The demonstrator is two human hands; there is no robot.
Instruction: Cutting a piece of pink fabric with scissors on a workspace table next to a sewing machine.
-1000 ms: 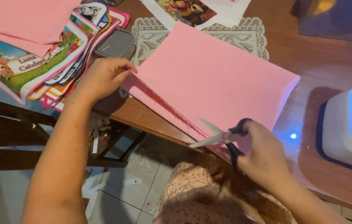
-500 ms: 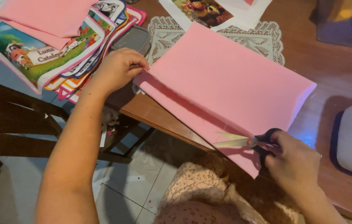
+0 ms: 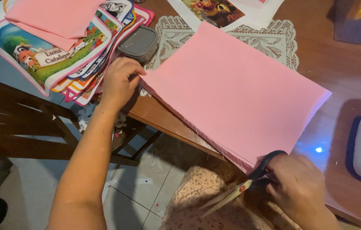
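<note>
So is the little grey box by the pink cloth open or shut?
Shut. The grey box has its lid sitting flat on top, beside the left hand holding the pink cloth.

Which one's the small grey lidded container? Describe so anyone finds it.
Start at the wooden table, then the white lace doily under the pink fabric. At the doily's left edge, just above the left hand, sits the grey container: the only dark, boxy item beside flat colourful prints.

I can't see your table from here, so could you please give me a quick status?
Left hand pinning pink fabric at its corner. Right hand on scissors at the fabric's near edge. Nothing obstructing.
</note>
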